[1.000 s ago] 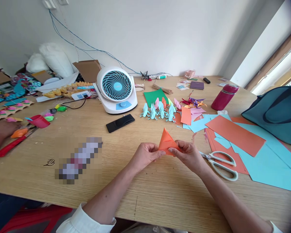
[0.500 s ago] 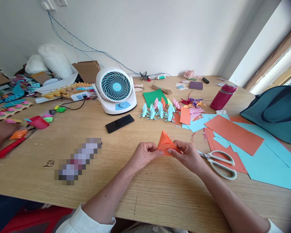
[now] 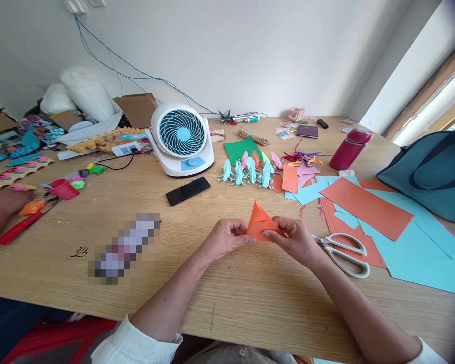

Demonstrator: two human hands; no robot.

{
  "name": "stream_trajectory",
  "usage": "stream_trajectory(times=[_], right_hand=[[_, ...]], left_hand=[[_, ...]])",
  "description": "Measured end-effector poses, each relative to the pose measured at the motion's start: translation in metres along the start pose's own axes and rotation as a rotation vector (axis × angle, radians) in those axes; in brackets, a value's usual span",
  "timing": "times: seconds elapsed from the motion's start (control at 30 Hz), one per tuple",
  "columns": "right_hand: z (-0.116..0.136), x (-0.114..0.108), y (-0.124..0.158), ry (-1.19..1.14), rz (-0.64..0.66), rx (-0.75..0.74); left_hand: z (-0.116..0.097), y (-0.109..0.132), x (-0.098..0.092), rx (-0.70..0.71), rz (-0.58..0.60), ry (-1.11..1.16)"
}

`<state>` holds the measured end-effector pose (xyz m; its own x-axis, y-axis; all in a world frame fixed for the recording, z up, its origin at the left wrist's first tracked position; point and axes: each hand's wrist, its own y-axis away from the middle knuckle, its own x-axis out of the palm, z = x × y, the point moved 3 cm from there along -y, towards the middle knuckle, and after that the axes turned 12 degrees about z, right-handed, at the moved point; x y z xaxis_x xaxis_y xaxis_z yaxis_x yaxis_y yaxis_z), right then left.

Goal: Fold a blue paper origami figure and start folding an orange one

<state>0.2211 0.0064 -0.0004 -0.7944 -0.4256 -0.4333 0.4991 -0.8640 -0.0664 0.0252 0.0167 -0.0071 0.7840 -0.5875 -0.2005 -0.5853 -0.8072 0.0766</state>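
A folded piece of orange paper [image 3: 259, 223], pointed at the top, is held just above the table between both hands. My left hand [image 3: 227, 237] pinches its left lower corner between thumb and fingers. On the other side, my right hand [image 3: 293, 238] grips the right part, its thumb pressed on the front face. The fingers behind the paper are partly hidden. Scissors [image 3: 347, 253] with pale handles lie right of my right hand. Beyond the paper stand several light blue folded paper figures [image 3: 251, 173], with pink and orange ones behind them.
Orange sheets [image 3: 367, 207] and light blue sheets [image 3: 432, 253] spread over the right side, near a magenta bottle [image 3: 351, 149] and a teal bag [image 3: 428, 174]. A white fan [image 3: 182, 139] and a black case [image 3: 188, 191] stand left of centre. Another person's hand [image 3: 9, 205] is at far left, by a red cup [image 3: 63, 189].
Both hands keep hold of the orange paper, with hardly any movement. The whole view has shifted very slightly.
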Motion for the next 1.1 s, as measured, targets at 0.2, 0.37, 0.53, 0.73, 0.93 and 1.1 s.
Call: stream_trajectory(times=[0.2, 0.37, 0.53, 0.73, 0.93, 1.1], right_hand=[[0.0028, 0.0022, 0.0004, 0.059, -0.005, -0.017], [0.0031, 0.0029, 0.0015, 0.072, 0.018, -0.004], [0.0024, 0.0049, 0.0008, 0.088, 0.004, -0.018], [0.0018, 0.0075, 0.0007, 0.108, -0.001, -0.033], [0.0019, 0.0079, 0.0012, 0.111, 0.006, -0.026], [0.0028, 0.0084, 0.0005, 0.079, 0.005, 0.003]], left_hand=[[-0.004, -0.0007, -0.0018, 0.057, -0.054, -0.043], [-0.0026, 0.0002, -0.002, 0.038, -0.023, 0.028], [-0.0003, 0.0011, -0.0029, 0.009, -0.059, 0.063], [-0.0047, 0.0013, -0.0018, 0.075, -0.117, 0.076], [-0.0048, 0.0017, -0.0001, -0.005, -0.101, 0.203], [-0.0021, 0.0019, -0.0007, -0.062, -0.16, 0.28]])
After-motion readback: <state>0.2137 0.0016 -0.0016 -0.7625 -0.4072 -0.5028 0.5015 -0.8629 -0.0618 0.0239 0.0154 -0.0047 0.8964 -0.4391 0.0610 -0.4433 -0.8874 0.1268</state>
